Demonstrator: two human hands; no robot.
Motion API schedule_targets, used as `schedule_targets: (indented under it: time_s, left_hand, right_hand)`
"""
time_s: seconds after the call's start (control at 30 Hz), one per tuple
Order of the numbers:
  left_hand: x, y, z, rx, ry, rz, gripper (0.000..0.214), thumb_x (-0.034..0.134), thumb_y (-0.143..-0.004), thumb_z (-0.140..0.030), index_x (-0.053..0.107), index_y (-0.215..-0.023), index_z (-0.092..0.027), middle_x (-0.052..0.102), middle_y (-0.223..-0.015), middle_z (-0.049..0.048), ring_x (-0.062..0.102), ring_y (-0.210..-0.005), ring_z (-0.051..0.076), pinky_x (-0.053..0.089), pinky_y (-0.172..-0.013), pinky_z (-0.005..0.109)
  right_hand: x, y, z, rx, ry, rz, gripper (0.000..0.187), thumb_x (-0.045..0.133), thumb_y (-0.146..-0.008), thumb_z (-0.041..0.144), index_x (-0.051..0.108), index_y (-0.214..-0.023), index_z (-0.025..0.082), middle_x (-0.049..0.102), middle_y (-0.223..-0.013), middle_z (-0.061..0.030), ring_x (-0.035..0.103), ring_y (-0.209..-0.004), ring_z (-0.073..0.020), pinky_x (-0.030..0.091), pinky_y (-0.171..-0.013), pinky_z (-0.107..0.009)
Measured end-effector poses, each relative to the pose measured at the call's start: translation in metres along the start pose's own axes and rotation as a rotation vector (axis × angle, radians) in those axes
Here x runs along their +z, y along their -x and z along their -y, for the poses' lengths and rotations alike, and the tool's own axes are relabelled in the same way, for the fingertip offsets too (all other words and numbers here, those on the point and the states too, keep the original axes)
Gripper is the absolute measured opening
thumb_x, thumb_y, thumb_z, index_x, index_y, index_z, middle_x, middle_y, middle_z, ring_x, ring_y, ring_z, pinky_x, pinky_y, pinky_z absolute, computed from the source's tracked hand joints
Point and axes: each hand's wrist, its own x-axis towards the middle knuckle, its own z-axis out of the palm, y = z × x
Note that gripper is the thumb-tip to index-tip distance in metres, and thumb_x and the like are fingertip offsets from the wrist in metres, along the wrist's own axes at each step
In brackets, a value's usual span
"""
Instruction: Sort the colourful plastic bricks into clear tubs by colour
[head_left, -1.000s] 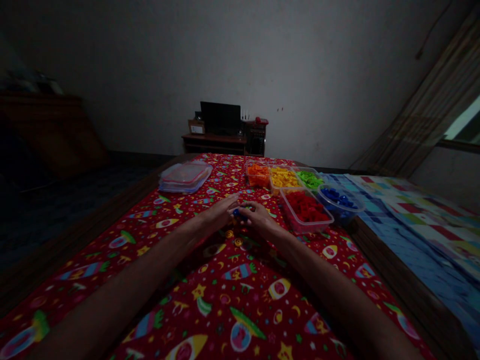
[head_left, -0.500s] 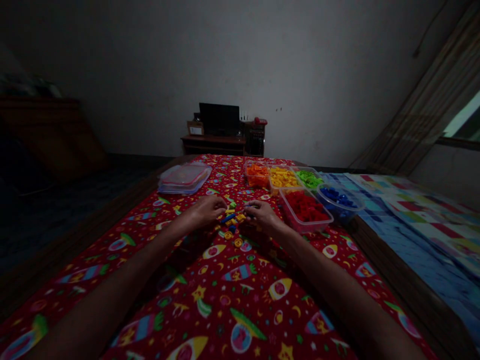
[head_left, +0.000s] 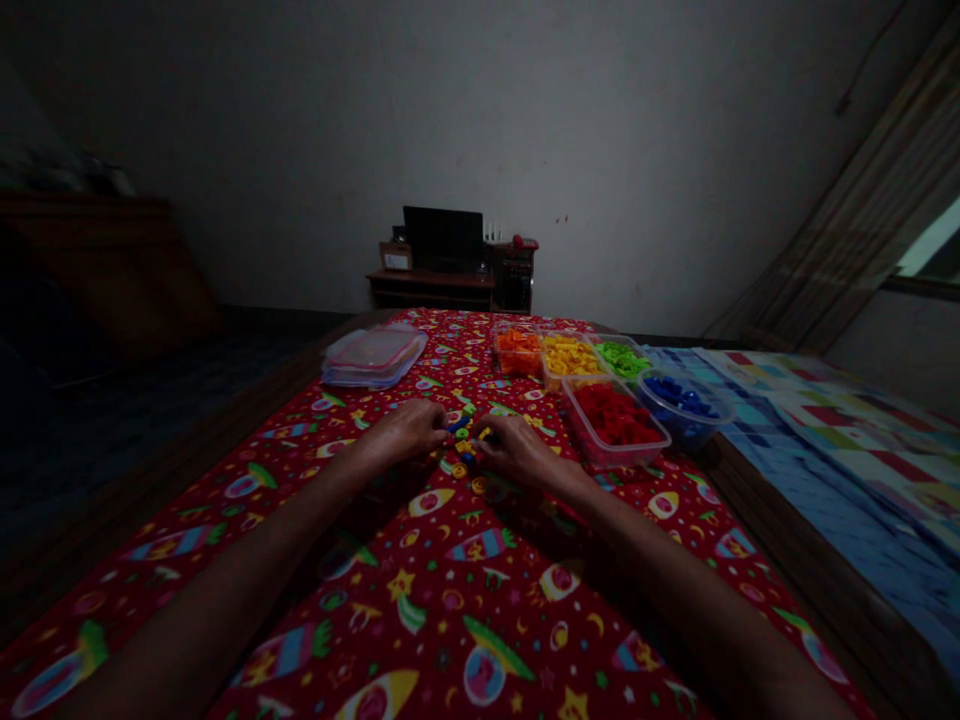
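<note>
Both of my hands meet over a small cluster of toy building pieces on the red patterned tablecloth. My left hand point(head_left: 415, 427) is closed, its fingertips pinching a long blue building piece point(head_left: 458, 425). Just to the right, my right hand point(head_left: 514, 446) has its fingers pressed together over the pile's right side; whatever they grip is too small and dark to make out. Between the hands are yellow building pieces point(head_left: 463, 447) and a green one point(head_left: 469, 410). Closer to me lie two round yellow pieces, one a yellow wheel-like disc point(head_left: 478, 486), beside a small blue piece point(head_left: 468, 458).
To the right stand clear tubs of sorted pieces: an orange tub point(head_left: 517, 366), a yellow tub point(head_left: 553, 381), a green one, a red tub point(head_left: 621, 459) and a round blue tub point(head_left: 691, 433). Stacked lids point(head_left: 371, 350) lie at the left. A bed point(head_left: 795, 420) adjoins the table's right side.
The long blue piece has shifted up to my left fingertips. My right hand has moved left and a little toward me, now covering part of the pile.
</note>
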Motion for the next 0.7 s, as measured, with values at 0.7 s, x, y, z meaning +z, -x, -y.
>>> schedule_targets:
  time_s: [0.7]
  left_hand:
    - [0.015, -0.012, -0.014, 0.158, 0.578, -0.128, 0.029, 0.058, -0.066, -0.043, 0.065, -0.075, -0.016, 0.067, -0.069, 0.0030, 0.062, -0.065, 0.018, 0.048, -0.061, 0.027]
  right_hand:
    - [-0.010, -0.008, 0.007, 0.511, -1.014, 0.023, 0.023, 0.072, -0.065, 0.034, 0.058, -0.074, 0.018, 0.056, -0.067, 0.0039, 0.049, -0.060, -0.0080, 0.037, -0.052, -0.018]
